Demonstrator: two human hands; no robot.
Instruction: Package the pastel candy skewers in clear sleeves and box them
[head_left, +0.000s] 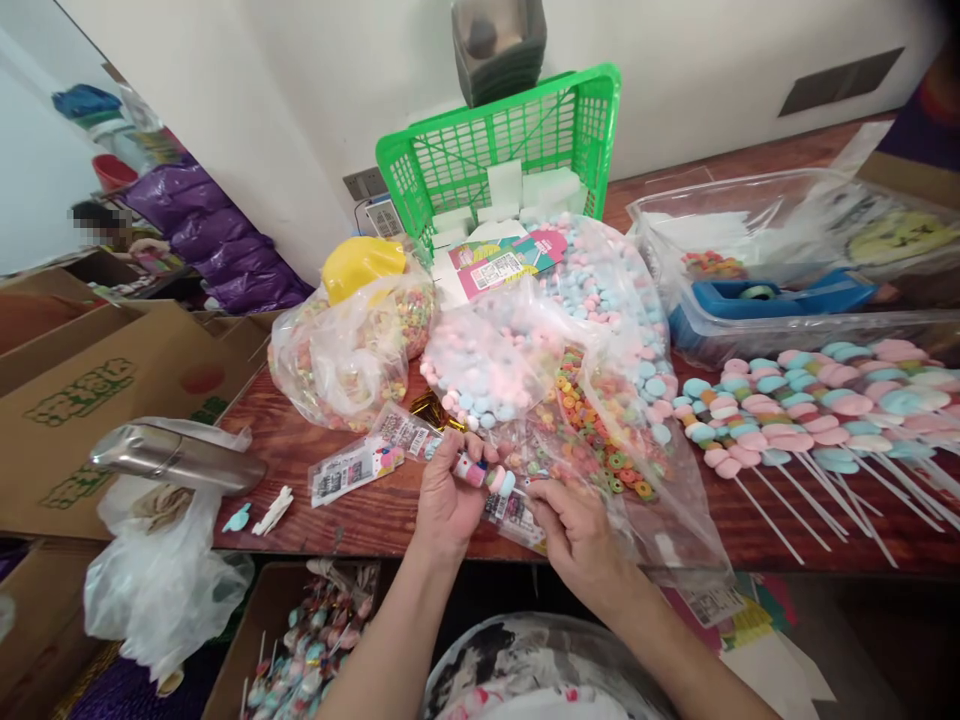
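Note:
My left hand (450, 490) is closed on a marshmallow candy skewer (499, 480), around whose upper part there is a printed plastic wrapper (471, 470). The fingers of my right hand (574, 525) are pinched at the skewer's lower end, where the stick is mostly hidden. Under and beside my hands lie flat printed clear bags (356, 470) and some gold twist ties (435, 410). A clear bag of colourful ring-shaped gummies (600, 430) lies open just beyond my right hand. Behind it sits a large bag of pink and blue marshmallows (487, 365).
Finished-looking marshmallow skewers (817, 400) are piled at the right, by a clear plastic bin (787, 330) holding a blue tape dispenser (780, 293). A green basket (499, 120) stands behind. A steel flask (180, 455) lies left. Below is a cardboard box of skewers (307, 640).

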